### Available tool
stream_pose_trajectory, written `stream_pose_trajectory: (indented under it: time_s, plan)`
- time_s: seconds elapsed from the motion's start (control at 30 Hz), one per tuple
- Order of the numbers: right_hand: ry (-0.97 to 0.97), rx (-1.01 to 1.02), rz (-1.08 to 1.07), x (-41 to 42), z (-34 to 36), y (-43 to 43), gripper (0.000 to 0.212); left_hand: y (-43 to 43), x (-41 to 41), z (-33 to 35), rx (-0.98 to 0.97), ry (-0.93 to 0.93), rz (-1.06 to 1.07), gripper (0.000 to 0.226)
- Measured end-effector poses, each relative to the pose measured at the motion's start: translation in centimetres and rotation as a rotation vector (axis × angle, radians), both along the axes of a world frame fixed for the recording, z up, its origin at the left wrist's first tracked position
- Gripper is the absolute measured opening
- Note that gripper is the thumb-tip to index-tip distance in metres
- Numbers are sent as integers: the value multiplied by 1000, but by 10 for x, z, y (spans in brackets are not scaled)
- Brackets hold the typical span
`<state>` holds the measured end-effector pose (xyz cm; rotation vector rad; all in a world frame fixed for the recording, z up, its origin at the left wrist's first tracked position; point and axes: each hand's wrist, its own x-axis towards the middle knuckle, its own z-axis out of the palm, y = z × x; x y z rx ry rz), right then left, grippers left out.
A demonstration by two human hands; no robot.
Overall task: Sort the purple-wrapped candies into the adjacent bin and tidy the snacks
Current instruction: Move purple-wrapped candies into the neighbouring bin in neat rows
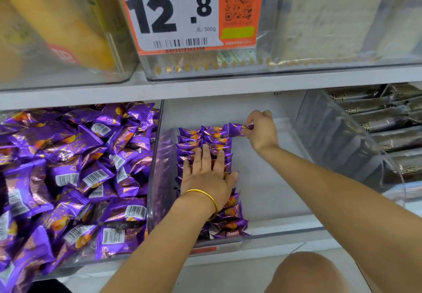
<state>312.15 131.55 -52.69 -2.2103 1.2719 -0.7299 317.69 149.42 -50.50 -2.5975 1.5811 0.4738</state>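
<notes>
Purple foil shows between the thumb and fingertips of the right grip (262, 130), which pinches one candy (236, 129) at the far end of the rows (214, 137). The left grip (205, 176) lies flat, fingers straight, on those rows inside the clear middle bin (269, 185). The left bin (75, 262) beside it holds a loose purple heap (68, 167). Dark bars (376, 121) fill the right bin (331, 128), partly cut off, their print unreadable.

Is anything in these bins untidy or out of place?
Yes. Left of the middle bin, the purple candies lie in a loose heap, many barcode side up, unlike its neat rows. Near its front wall, a few candies lie askew.
</notes>
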Motion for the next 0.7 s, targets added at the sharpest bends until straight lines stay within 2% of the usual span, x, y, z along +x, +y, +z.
stream_pose_trajectory:
  time_s: [0.17,0.43,0.53,0.6,0.7]
  plan:
    - [-48,-60,12,2,-7,6,12,1,-1,-2,-12,-10,6,64]
    - [-26,61,12,-11,0,4,38,2,-4,16,-158,46,14,64]
    - [-63,44,12,-17,15,16,37,15,-6,39,-327,135,-63,60]
    - [-114,15,75,-18,32,40,32,40,-3,57,-505,153,-179,54]
    - [-232,-28,269,-18,66,98,27,91,16,76,-807,30,-323,43]
